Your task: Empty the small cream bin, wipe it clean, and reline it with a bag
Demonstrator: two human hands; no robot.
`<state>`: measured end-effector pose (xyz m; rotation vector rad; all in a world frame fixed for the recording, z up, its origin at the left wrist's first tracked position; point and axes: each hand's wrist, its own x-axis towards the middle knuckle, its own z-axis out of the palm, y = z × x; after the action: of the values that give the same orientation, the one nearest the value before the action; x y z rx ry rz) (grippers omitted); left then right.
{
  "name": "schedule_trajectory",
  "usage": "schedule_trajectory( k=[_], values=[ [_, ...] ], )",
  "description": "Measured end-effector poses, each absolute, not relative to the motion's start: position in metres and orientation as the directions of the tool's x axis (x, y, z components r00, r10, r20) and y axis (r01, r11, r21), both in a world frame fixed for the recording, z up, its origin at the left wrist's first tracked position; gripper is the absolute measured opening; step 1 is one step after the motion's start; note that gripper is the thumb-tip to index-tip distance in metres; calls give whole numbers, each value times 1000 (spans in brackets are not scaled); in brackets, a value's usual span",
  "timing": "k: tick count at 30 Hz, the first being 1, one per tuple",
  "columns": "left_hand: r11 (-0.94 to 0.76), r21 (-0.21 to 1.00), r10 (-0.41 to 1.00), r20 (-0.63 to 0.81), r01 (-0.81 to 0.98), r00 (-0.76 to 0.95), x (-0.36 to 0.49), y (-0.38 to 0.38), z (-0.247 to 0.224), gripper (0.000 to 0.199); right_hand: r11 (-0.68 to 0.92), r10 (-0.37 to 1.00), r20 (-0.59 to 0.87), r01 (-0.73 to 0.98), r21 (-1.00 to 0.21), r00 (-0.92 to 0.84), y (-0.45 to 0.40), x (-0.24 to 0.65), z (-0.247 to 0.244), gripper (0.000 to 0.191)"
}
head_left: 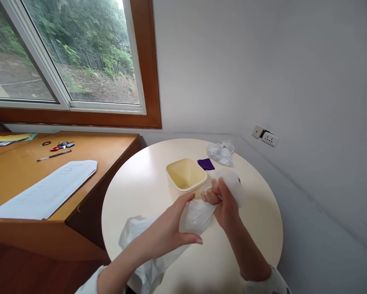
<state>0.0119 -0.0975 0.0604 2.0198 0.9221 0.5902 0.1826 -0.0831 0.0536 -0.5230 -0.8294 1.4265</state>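
Note:
A white plastic bag stretches between my two hands, above the near side of the round table. My right hand is closed around the gathered bag, and a bulge of white plastic sticks out above its fingers. My left hand lies along the bag with thumb and fingers apart, the plastic passing between them. The bag's loose end hangs under my left forearm toward the table's front edge. Just beyond the hands stands a pale yellow square tub, open at the top.
Behind the tub lie a folded purple cloth and a crumpled clear plastic bag. A wooden desk on the left holds papers, a pen and keys. The wall with a socket borders the table on the right.

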Motion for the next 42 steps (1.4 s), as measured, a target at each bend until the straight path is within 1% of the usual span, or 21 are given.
schedule_trajectory(
  k=[2,3,5,8,10,12,13,16,18,23,28,30,32,35,40,42],
  values=[
    [-405,863,776,149,303,613,28,-98,61,87,90,974,194,-589,-803,-115,-86,169,49,53],
    [-388,884,779,162,262,606,34,-97,60,88,83,972,191,-562,-823,-137,-87,164,47,54],
    [-328,924,786,151,196,599,41,-93,58,86,72,970,183,-530,-845,-161,-90,158,42,54],
    [-244,961,779,114,131,617,43,-89,54,74,33,966,161,-519,-854,-204,-91,157,38,52],
    [-189,974,766,68,122,640,42,-87,53,65,-7,960,140,-519,-855,-244,-90,158,40,51],
    [-151,972,764,1,177,645,41,-86,51,58,0,956,158,-543,-840,-245,-88,159,43,49],
    [-162,960,771,-21,228,637,40,-86,50,54,20,956,181,-564,-826,-232,-87,160,45,49],
    [-276,878,790,-24,391,612,34,-85,45,36,68,960,222,-628,-775,-170,-82,167,51,48],
    [-328,820,789,-36,470,614,29,-85,41,25,88,970,216,-662,-745,-114,-79,177,54,48],
    [-351,720,794,-110,599,598,13,-82,30,14,162,983,176,-705,-690,54,-76,206,58,45],
    [-363,679,818,-96,638,568,-5,-74,22,12,251,968,163,-759,-600,191,-74,230,55,38],
    [-353,675,827,-99,648,554,-12,-71,20,12,276,960,127,-789,-548,248,-73,239,53,38],
    [-336,671,834,-114,661,540,-17,-68,17,12,273,958,68,-808,-521,280,-73,246,52,40],
    [-320,667,831,-143,672,538,-23,-66,14,12,236,961,7,-804,-546,278,-74,250,52,43],
    [-306,675,811,-184,671,555,-32,-64,19,12,220,964,15,-761,-610,266,-79,242,57,44],
    [-298,679,819,-180,671,545,-34,-65,26,22,214,968,36,-741,-636,249,-81,235,60,44]
  ],
)
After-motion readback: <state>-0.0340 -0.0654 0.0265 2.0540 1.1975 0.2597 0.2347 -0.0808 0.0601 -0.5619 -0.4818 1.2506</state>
